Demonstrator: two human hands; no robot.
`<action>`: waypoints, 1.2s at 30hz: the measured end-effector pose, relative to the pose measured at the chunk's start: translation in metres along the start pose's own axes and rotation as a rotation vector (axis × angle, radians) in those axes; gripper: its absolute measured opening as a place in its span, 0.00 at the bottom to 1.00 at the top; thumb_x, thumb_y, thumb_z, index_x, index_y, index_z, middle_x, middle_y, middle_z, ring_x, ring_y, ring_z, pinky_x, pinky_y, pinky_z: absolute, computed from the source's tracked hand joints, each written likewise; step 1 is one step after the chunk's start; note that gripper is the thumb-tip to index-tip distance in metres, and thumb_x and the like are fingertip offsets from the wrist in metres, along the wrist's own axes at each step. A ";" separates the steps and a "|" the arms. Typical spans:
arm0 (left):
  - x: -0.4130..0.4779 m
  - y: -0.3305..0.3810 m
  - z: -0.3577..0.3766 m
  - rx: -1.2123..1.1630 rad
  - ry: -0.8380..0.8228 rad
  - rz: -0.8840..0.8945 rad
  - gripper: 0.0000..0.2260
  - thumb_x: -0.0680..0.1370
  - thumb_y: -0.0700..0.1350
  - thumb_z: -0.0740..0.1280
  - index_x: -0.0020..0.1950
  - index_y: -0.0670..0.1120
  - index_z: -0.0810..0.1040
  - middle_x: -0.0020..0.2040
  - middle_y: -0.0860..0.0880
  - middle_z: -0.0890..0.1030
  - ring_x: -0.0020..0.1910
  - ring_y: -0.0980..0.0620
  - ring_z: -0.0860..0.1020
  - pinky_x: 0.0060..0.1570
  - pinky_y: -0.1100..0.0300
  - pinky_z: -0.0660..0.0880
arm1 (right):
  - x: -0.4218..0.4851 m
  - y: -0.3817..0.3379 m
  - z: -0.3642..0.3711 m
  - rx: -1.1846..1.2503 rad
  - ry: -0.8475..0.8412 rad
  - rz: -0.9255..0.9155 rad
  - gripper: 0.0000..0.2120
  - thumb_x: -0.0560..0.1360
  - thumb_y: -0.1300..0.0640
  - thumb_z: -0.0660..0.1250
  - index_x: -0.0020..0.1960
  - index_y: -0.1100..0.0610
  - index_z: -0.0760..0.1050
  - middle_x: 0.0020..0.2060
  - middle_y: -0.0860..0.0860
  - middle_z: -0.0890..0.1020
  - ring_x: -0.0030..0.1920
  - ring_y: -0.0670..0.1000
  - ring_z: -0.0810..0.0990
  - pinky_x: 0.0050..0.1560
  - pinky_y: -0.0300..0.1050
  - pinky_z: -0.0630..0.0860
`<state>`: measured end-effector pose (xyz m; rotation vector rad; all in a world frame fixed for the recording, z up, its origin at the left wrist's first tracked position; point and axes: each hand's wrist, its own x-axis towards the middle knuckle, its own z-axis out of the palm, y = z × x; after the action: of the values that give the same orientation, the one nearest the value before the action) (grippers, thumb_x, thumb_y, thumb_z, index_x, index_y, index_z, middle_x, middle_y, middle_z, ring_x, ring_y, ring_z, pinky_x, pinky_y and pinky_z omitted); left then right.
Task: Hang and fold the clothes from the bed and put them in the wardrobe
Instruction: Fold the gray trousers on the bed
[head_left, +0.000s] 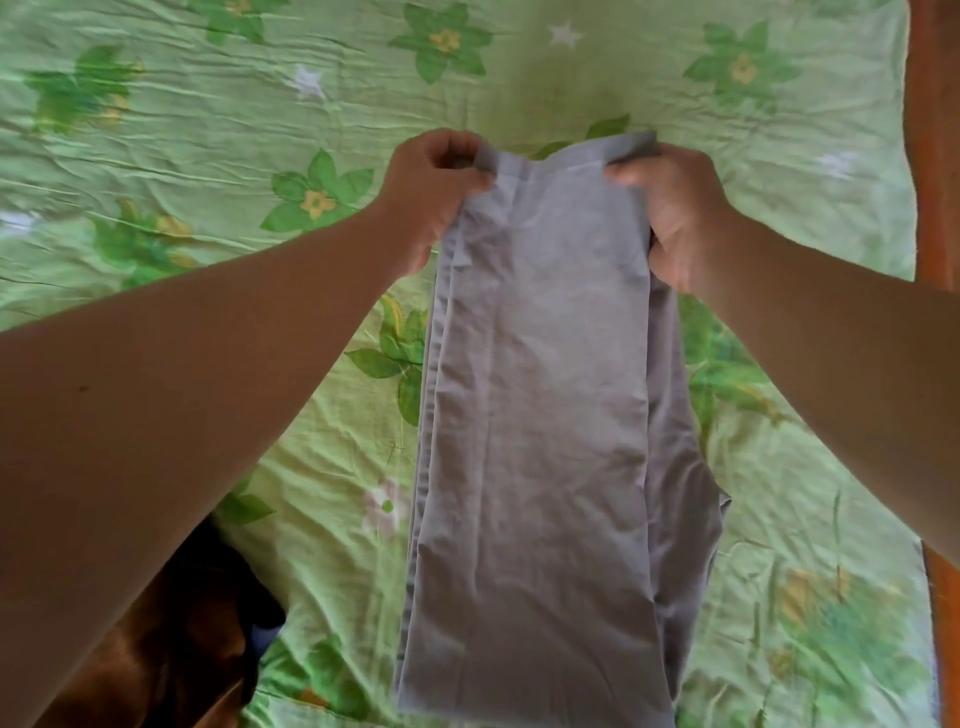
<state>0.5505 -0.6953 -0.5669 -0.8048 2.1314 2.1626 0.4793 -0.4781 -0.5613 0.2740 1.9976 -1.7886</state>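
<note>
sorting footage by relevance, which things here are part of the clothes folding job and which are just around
Part of the job:
- grey garment, held up over the bed
- left hand, closed on its top left corner
- right hand, closed on its top right corner
- bed with green flowered sheet, the work surface

Just around:
- orange-brown wooden edge at the right
- dark item at lower left, unclear what it is

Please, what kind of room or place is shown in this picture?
Probably a bedroom at home. A green flowered bedsheet fills most of the view, a wooden bed frame edges it on the right, and the left hand and right hand hold up a grey garment above it.
</note>
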 end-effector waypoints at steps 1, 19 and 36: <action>0.002 0.000 -0.001 0.002 0.013 0.012 0.09 0.70 0.32 0.72 0.47 0.43 0.82 0.43 0.45 0.82 0.44 0.47 0.81 0.48 0.51 0.81 | 0.002 0.000 0.001 0.010 0.014 -0.012 0.17 0.62 0.57 0.73 0.51 0.56 0.85 0.49 0.56 0.87 0.51 0.57 0.86 0.56 0.61 0.82; -0.011 -0.018 -0.012 0.103 0.161 -0.065 0.12 0.74 0.36 0.68 0.55 0.48 0.75 0.47 0.48 0.79 0.38 0.52 0.77 0.38 0.60 0.75 | -0.002 0.002 0.002 0.037 0.100 0.044 0.12 0.63 0.59 0.73 0.46 0.56 0.81 0.44 0.57 0.84 0.44 0.59 0.86 0.47 0.65 0.82; -0.308 -0.121 -0.037 0.466 0.082 -0.244 0.10 0.76 0.40 0.72 0.50 0.55 0.79 0.38 0.56 0.79 0.35 0.58 0.77 0.38 0.66 0.74 | -0.268 0.144 -0.054 -0.385 -0.017 0.421 0.02 0.75 0.60 0.70 0.48 0.55 0.80 0.43 0.56 0.84 0.42 0.57 0.83 0.39 0.51 0.78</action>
<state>0.8738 -0.6135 -0.5693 -1.0459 2.2932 1.4583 0.7671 -0.3665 -0.5664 0.5072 2.0354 -1.1248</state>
